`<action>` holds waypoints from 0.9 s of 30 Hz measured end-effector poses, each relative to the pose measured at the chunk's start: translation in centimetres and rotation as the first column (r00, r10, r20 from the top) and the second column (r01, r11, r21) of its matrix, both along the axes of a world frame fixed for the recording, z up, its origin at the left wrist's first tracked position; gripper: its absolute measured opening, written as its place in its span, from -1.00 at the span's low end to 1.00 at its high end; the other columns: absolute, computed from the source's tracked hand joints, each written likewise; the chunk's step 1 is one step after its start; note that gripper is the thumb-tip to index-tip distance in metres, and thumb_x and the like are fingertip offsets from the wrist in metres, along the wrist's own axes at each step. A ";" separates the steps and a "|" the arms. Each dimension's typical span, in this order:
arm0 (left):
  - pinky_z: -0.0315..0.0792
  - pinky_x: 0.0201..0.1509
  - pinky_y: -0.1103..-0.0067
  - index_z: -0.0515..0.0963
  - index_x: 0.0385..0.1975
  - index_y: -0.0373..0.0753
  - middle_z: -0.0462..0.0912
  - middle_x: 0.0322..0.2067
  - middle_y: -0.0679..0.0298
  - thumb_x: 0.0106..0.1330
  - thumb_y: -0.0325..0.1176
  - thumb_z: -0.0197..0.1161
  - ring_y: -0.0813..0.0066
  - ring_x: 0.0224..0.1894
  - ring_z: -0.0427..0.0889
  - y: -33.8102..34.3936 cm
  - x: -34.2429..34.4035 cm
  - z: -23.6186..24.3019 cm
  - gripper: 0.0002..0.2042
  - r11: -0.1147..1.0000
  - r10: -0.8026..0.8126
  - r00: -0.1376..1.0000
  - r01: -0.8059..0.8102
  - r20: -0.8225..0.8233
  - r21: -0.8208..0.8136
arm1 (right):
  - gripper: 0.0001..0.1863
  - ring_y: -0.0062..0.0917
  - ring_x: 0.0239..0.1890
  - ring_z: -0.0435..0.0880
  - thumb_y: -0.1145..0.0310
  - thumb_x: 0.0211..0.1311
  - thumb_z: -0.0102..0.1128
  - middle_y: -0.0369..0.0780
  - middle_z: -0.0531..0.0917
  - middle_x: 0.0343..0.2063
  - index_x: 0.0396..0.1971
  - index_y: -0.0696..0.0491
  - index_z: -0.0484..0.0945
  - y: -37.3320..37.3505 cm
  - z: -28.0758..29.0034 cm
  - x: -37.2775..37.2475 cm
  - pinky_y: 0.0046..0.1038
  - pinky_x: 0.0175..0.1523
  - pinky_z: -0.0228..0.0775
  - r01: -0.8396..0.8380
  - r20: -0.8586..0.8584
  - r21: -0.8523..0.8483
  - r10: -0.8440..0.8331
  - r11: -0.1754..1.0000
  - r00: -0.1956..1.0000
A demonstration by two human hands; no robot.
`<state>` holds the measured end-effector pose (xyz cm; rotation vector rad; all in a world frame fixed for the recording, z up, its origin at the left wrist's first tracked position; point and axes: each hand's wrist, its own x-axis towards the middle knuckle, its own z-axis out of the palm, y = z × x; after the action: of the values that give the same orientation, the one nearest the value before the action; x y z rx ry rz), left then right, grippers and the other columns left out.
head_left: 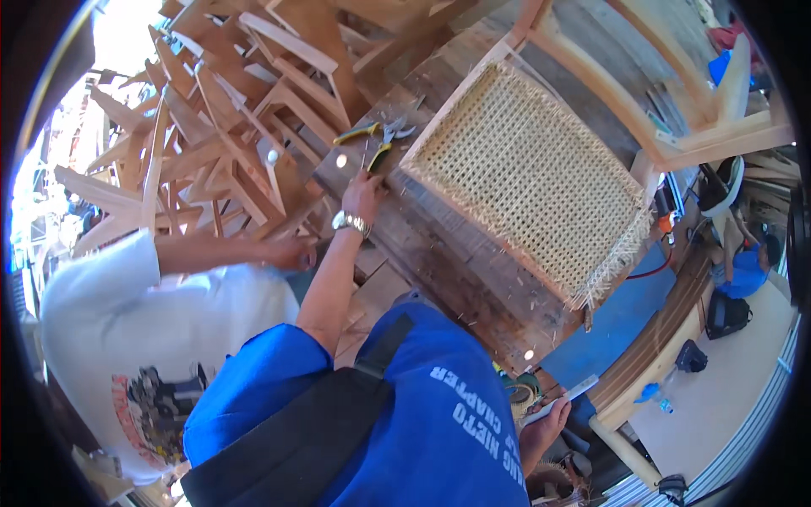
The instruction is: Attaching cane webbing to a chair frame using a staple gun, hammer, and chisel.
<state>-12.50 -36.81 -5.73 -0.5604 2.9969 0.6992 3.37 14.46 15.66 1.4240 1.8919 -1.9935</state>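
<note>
Around eleven o'clock, the left hand is curling its fingers at one handle of the yellow-handled shears, which are lying open on the wooden table; I cannot tell whether it is gripping them. Toward two, a woven cane seat is resting. At five, the right hand is holding a pale flat strip in bent fingers.

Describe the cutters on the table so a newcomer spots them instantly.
Start at the big woven cane seat in its wooden frame, above the brown wooden table. Just beyond the seat's left corner, at the fingertips of the person's left hand, lie the cutters. Spread yellow-and-black handles and silvery blades set them apart from the surrounding wood.
</note>
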 end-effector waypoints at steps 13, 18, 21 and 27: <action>0.49 0.01 0.15 0.53 -0.08 -0.27 0.58 -0.13 -0.07 0.32 -0.43 0.15 -0.13 -0.08 0.59 -1.5 -1.7 0.2 -0.79 0.989 -0.088 0.991 0.074 0.098 0.132 | -0.69 -0.68 -0.54 0.43 0.17 0.55 0.02 -0.34 0.49 -0.50 0.07 0.07 0.45 -2.0 -1.9 -0.6 -0.61 -0.45 0.31 0.046 -0.041 -0.095 -0.050 0.994 0.998; 0.51 0.03 0.19 0.55 -0.07 -0.26 0.62 -0.12 -0.08 0.31 -0.40 0.14 -0.07 -0.07 0.62 -2.0 -2.6 0.2 -0.77 0.974 -0.093 0.991 0.072 0.092 0.216 | -0.70 -0.68 -0.55 0.43 0.19 0.54 0.02 -0.34 0.49 -0.50 0.07 0.06 0.45 -2.2 -2.1 -1.1 -0.61 -0.45 0.30 0.024 -0.087 -0.058 -0.029 0.998 0.996; 0.53 0.05 0.27 0.61 -0.07 -0.25 0.68 -0.10 -0.03 0.30 -0.40 0.17 0.04 -0.04 0.65 -0.8 -7.4 1.5 -0.76 0.945 -0.081 0.996 0.063 0.044 0.320 | -0.73 -0.70 -0.55 0.44 0.20 0.53 0.03 -0.34 0.49 -0.49 0.01 0.07 0.49 -2.9 -1.9 -0.1 -0.61 -0.46 0.30 0.023 0.024 0.040 -0.024 0.999 0.999; 0.46 0.05 0.15 0.59 -0.05 -0.40 0.65 -0.15 -0.07 0.26 -0.13 0.39 -0.03 -0.05 0.62 -3.1 -6.2 -2.3 -0.55 0.973 0.191 0.931 -0.222 -0.310 -0.069 | -0.79 -0.63 -0.58 0.46 0.26 0.52 0.02 -0.30 0.53 -0.49 -0.15 0.11 0.47 -4.8 -2.3 -2.6 -0.55 -0.48 0.31 -0.034 -0.037 -0.008 0.033 0.999 0.999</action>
<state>-18.74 -39.94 -8.07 -0.8601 3.3062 0.7013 0.78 9.67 13.37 1.3531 1.9064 -2.0246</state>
